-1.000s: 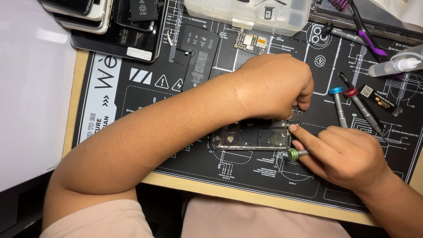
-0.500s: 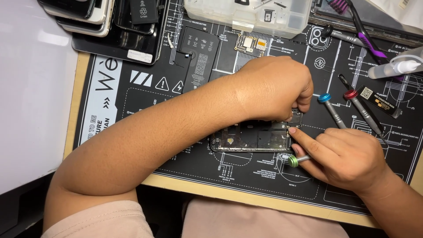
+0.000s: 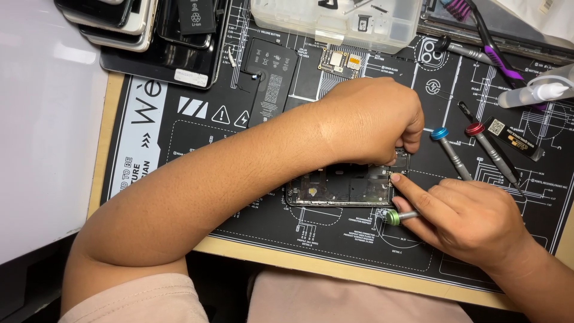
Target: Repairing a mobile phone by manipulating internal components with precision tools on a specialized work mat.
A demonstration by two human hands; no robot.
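An opened phone frame (image 3: 341,190) lies flat on a black printed work mat (image 3: 197,137), its insides showing. My left hand (image 3: 373,119) reaches across from the left and pinches the frame's upper right corner. My right hand (image 3: 472,218) holds a green-capped screwdriver (image 3: 396,216) and its forefinger tip touches the frame's right end. Most of the screwdriver's shaft is hidden under my fingers.
A blue-capped screwdriver (image 3: 449,148) and a red-capped one (image 3: 487,146) lie right of the frame. A phone battery (image 3: 272,81), a small circuit board (image 3: 338,61), a clear plastic parts box (image 3: 338,24), stacked phones (image 3: 137,30), a white squeeze bottle (image 3: 535,93) and a purple brush (image 3: 484,36) sit further back.
The view has shifted slightly. My right forefinger stays at the frame's right end, and the green-capped screwdriver has barely moved. My left hand keeps its grip on the corner.
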